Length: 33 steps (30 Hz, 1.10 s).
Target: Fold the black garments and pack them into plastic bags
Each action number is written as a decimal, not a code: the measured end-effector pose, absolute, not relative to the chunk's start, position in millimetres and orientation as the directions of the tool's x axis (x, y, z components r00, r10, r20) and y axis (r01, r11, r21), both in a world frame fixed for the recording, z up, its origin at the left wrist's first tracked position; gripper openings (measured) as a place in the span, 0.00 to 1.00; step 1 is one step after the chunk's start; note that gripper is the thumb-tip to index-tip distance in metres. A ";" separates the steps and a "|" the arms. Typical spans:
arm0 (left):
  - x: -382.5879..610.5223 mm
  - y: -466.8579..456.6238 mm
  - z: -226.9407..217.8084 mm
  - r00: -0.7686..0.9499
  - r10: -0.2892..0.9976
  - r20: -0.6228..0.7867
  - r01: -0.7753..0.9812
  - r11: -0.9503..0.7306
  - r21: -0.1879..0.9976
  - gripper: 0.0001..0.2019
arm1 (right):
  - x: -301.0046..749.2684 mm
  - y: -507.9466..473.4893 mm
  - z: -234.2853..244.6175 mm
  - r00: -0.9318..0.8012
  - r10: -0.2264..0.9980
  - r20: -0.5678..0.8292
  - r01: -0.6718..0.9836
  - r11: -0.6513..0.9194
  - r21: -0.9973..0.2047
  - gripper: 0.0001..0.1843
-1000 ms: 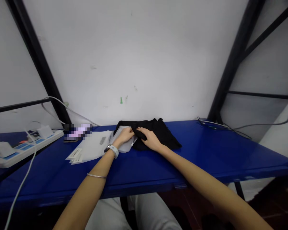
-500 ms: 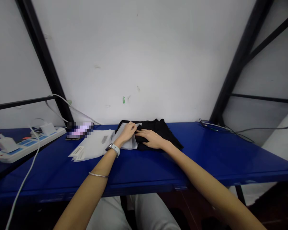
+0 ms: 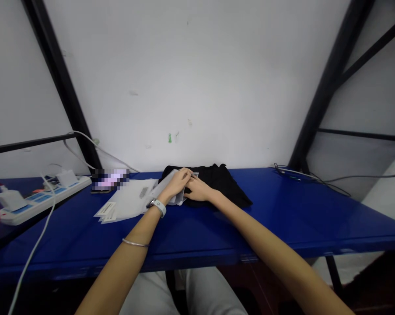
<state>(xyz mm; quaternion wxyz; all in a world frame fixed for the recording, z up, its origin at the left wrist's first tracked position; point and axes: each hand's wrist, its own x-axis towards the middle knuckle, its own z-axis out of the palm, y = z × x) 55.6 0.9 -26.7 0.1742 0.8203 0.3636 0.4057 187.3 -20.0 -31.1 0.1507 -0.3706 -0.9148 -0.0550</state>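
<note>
A folded black garment (image 3: pixel 217 181) lies on the blue table against the wall. A frosted plastic bag (image 3: pixel 165 183) rests partly over its left end. My left hand (image 3: pixel 178 181), with a watch at the wrist, is closed on the upper edge of this bag. My right hand (image 3: pixel 199 189) lies over the garment, its fingers meeting my left fingers at the bag's right edge and bent around that edge. The right fingertips are partly hidden. Several more frosted bags (image 3: pixel 127 202) with printed labels lie fanned out beside my left wrist.
At the left stands a white power strip (image 3: pixel 46 199) with chargers plugged in. A phone (image 3: pixel 108 180), its screen blurred, lies behind the bags. A white cable (image 3: pixel 36 245) hangs over the front edge. Dark cables (image 3: pixel 295 174) lie at the back right by the black frame (image 3: pixel 310 113).
My right hand has shifted left and up from the black garment to the bag's edge, against my left fingers. The bag's right side is bent in more. The view has moved slightly.
</note>
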 end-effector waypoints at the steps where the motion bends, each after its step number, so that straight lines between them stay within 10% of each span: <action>1: 56.8 0.4 -26.6 0.409 0.727 0.551 0.468 -0.686 0.557 0.10 | 182.8 -18.3 -33.8 -0.601 0.725 0.336 0.769 0.639 -0.004 0.21; 8: 47.3 2.2 -24.1 0.409 0.755 0.512 0.692 -0.622 0.365 0.08 | 182.0 -18.4 -42.7 -0.181 0.916 0.359 0.971 0.225 -0.083 0.27; 12: 37.2 3.7 -23.8 0.523 0.745 0.413 0.700 -0.653 0.290 0.07 | 217.3 -13.8 -36.2 -0.331 0.903 0.273 0.913 0.380 -0.148 0.38; 16: 38.5 4.9 -25.4 0.532 0.740 0.412 0.701 -0.657 0.276 0.09 | 233.2 -11.8 -34.2 -0.550 0.808 0.210 0.789 0.585 -0.186 0.27; 26: 66.3 -8.0 -30.0 0.461 0.766 0.449 0.692 -0.627 0.359 0.10 | 185.5 -11.3 -47.6 -0.044 0.903 0.428 0.972 0.138 -0.191 0.21; 33: 64.7 -1.1 -32.4 0.329 0.788 0.521 0.750 -0.553 0.362 0.09 | 204.6 -10.8 -25.6 -0.279 0.880 0.385 0.758 0.448 -0.474 0.23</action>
